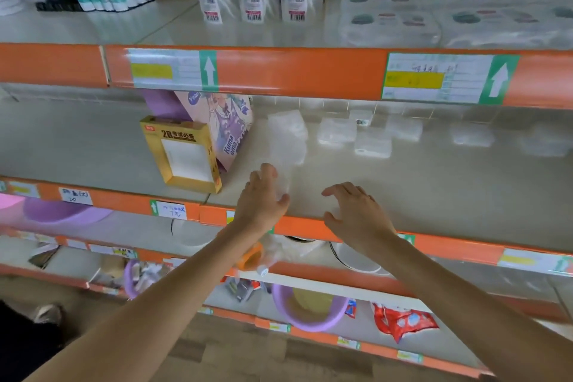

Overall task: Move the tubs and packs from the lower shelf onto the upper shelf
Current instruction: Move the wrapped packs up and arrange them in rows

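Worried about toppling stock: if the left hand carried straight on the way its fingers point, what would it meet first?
Probably the clear plastic pack lying right ahead of the left hand; its blurred near end may already touch the fingertips. Depth is unclear.

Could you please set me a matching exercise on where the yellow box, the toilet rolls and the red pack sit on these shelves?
Things:
1. yellow box
2. toilet rolls
3. red pack

Places:
a. right of a purple tub
b. on the top shelf, at the right
c. leaning on a purple pack

Pairs: 1-c, 2-b, 3-a.
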